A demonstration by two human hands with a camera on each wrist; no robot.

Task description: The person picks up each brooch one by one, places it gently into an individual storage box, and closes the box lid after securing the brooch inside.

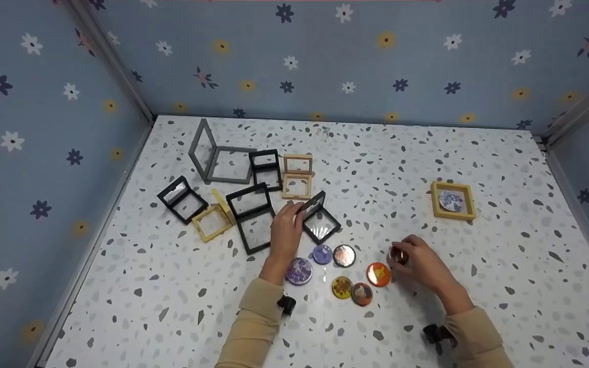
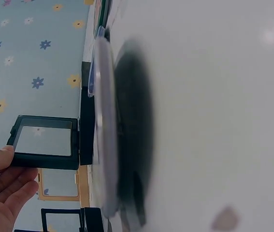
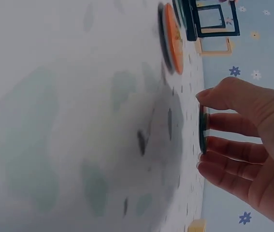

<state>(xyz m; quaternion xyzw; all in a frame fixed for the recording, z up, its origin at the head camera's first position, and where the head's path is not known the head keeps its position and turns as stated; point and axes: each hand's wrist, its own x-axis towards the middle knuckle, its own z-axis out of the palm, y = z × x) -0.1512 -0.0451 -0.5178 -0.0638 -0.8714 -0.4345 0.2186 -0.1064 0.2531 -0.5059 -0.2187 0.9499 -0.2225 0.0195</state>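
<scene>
My left hand point(image 1: 285, 237) pinches the raised lid of a small black hinged display frame point(image 1: 321, 226), whose base lies on the table with a clear film window. In the left wrist view, the thumb and fingers meet at the edge of that lid point(image 2: 45, 163). Over on the right, my right hand point(image 1: 427, 266) holds a round, dark, shiny badge point(image 1: 398, 255) by its rim, close over the table. Beside it lies an orange badge point(image 1: 378, 274). A silvery badge point(image 1: 344, 255) and a small purple badge point(image 1: 322, 254) sit just in front of the black frame.
A larger purple badge point(image 1: 299, 271) lies by the left wrist, with yellow point(image 1: 342, 287) and dark-red point(image 1: 361, 294) badges nearer me. Several open frames stand at the left, including a grey one point(image 1: 230, 180). A yellow frame point(image 1: 453, 215) holding a badge lies at the right.
</scene>
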